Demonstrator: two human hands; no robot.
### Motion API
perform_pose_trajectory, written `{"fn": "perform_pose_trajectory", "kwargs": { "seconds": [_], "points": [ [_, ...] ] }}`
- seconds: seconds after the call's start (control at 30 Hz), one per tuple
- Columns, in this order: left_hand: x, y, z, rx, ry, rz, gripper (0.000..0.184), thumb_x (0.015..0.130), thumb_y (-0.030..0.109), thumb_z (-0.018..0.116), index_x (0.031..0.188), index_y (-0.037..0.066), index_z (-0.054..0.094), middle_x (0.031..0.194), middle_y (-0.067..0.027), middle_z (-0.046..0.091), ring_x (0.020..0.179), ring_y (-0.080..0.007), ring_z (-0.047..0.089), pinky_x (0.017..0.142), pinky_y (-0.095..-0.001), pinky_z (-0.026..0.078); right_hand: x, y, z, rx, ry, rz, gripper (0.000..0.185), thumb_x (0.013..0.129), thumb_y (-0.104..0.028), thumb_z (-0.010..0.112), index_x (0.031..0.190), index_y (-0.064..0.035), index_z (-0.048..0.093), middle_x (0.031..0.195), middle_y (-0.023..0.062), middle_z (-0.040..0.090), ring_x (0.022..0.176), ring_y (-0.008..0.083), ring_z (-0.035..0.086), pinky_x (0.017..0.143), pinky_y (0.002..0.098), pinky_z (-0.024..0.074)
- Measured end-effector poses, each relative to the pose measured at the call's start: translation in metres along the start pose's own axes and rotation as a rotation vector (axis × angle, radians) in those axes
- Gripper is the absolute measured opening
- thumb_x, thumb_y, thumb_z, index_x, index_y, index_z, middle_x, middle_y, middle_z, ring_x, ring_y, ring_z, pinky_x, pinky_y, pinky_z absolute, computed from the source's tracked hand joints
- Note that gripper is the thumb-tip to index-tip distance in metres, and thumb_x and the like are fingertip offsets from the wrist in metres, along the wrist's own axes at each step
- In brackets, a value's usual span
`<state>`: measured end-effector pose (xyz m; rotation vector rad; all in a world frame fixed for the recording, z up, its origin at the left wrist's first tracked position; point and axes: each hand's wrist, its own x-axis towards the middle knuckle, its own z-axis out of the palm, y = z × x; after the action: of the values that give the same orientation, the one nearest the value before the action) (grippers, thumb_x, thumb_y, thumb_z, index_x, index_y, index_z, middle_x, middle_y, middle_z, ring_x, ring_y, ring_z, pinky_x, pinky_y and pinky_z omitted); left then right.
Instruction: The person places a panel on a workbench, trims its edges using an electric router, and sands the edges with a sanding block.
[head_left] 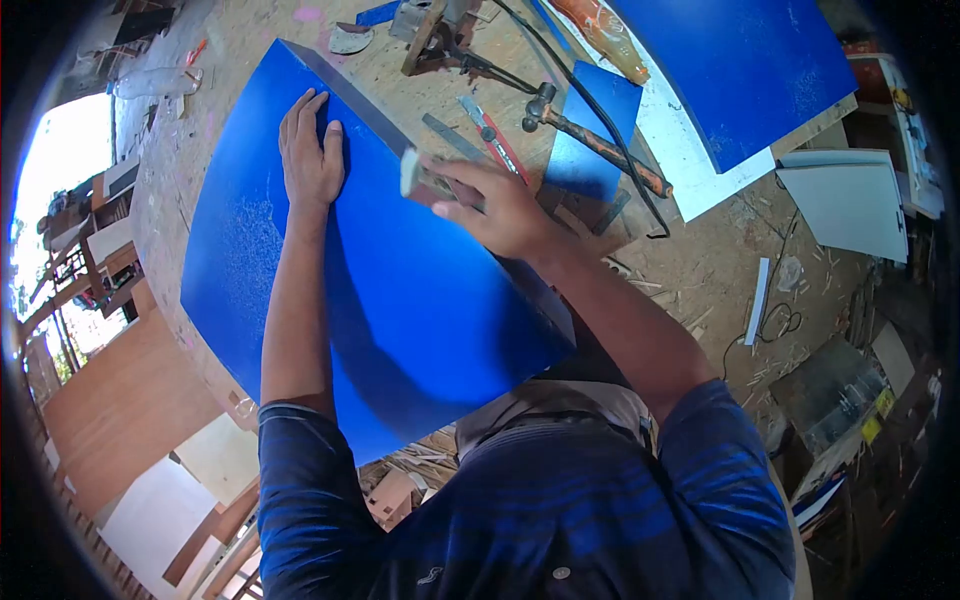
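Note:
A large blue panel lies tilted across the work surface in front of me. My left hand rests flat on its upper part, close to the far edge, with the fingers spread and nothing held. In my right hand is a small block, pale at its left end and brownish along its side, gripped by the fingers at the panel's right edge. My fingers partly cover the block, so its full shape is hidden.
Beyond my right hand lie a red cutter, a hammer and a small blue piece. Another blue panel is at the upper right. A clamp-like metal tool stands at the top.

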<state>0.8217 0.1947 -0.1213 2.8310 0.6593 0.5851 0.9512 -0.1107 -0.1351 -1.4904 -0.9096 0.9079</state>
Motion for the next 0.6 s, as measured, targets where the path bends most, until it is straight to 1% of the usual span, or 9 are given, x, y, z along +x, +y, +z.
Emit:
{"fn": "perform_pose_trajectory", "kwargs": {
  "seconds": [0.1,0.13,0.2,0.3,0.33,0.37,0.43,0.5,0.6],
  "points": [
    [0.002,0.003,0.001,0.015,-0.016,-0.009,0.050,0.107,0.031,0.065,0.151,0.007,0.066,0.162,-0.0202,0.060,0.153,-0.0406,0.053,0.131,-0.0529,0.036,-0.087,0.015,-0.010,-0.057,0.032,-0.020,0.062,0.096,-0.016,0.087,0.156,-0.0131,0.069,0.152,0.0192,0.069,0.132,0.0365,0.068,0.114,0.0476,0.0515],
    [0.002,0.002,0.001,0.030,-0.021,-0.016,0.050,0.108,0.031,0.065,0.151,0.007,0.066,0.162,-0.0202,0.060,0.153,-0.0405,0.053,0.131,-0.0528,0.035,-0.127,0.019,-0.015,-0.087,0.055,-0.060,0.063,0.096,-0.017,0.088,0.156,-0.0137,0.069,0.157,0.0195,0.066,0.135,0.0374,0.068,0.115,0.0488,0.0510],
    [0.001,0.005,0.000,0.026,-0.028,-0.027,0.050,0.108,0.031,0.064,0.152,0.007,0.066,0.163,-0.0201,0.059,0.153,-0.0405,0.052,0.131,-0.0529,0.036,-0.194,0.002,-0.036,-0.039,-0.042,0.129,0.065,0.095,-0.021,0.089,0.156,-0.0146,0.069,0.162,0.0213,0.063,0.139,0.0399,0.066,0.116,0.0514,0.0506],
    [0.002,0.006,0.000,0.042,-0.031,-0.021,0.050,0.108,0.030,0.063,0.152,0.008,0.065,0.163,-0.0199,0.059,0.153,-0.0403,0.052,0.131,-0.0530,0.036,-0.194,0.009,-0.030,-0.183,-0.003,0.017,0.067,0.094,-0.022,0.091,0.157,-0.0155,0.068,0.160,0.0224,0.064,0.139,0.0414,0.065,0.117,0.0523,0.0501],
    [0.001,0.007,0.001,0.048,-0.027,-0.018,0.050,0.108,0.030,0.063,0.153,0.008,0.065,0.164,-0.0199,0.059,0.153,-0.0403,0.052,0.131,-0.0530,0.036,-0.170,0.016,-0.024,-0.164,0.030,-0.055,0.067,0.095,-0.021,0.089,0.158,-0.0163,0.067,0.158,0.0222,0.065,0.139,0.0418,0.065,0.118,0.0520,0.0500],
    [0.002,0.007,0.001,0.047,-0.029,-0.018,0.050,0.108,0.030,0.063,0.153,0.008,0.065,0.164,-0.0198,0.059,0.154,-0.0402,0.052,0.131,-0.0529,0.036,-0.125,0.024,-0.013,-0.146,0.064,-0.132,0.066,0.096,-0.021,0.088,0.158,-0.0171,0.066,0.157,0.0220,0.066,0.139,0.0422,0.065,0.118,0.0516,0.0499],
    [0.002,0.007,0.001,0.048,-0.031,-0.014,0.050,0.108,0.029,0.062,0.153,0.008,0.065,0.164,-0.0197,0.058,0.154,-0.0402,0.051,0.131,-0.0528,0.036,-0.046,0.022,0.006,-0.168,0.167,-0.250,0.064,0.096,-0.013,0.086,0.157,-0.0133,0.068,0.141,0.0181,0.073,0.117,0.0295,0.069,0.106,0.0455,0.0536],
    [0.001,0.007,0.004,0.039,-0.027,-0.022,0.049,0.108,0.028,0.062,0.152,0.008,0.065,0.164,-0.0198,0.059,0.153,-0.0403,0.052,0.131,-0.0527,0.037,0.009,0.010,0.006,-0.126,0.086,-0.189,0.064,0.097,-0.015,0.085,0.158,-0.0135,0.067,0.142,0.0167,0.073,0.121,0.0338,0.067,0.110,0.0465,0.0526],
    [0.001,0.001,0.000,0.039,-0.026,0.003,0.049,0.108,0.025,0.061,0.153,0.006,0.065,0.164,-0.0211,0.059,0.152,-0.0413,0.053,0.130,-0.0520,0.038,-0.011,0.000,-0.001,-0.145,0.011,-0.088,0.061,0.103,-0.025,0.079,0.162,-0.0214,0.064,0.153,0.0224,0.067,0.146,0.0420,0.058,0.120,0.0509,0.0487]
  ]
}}
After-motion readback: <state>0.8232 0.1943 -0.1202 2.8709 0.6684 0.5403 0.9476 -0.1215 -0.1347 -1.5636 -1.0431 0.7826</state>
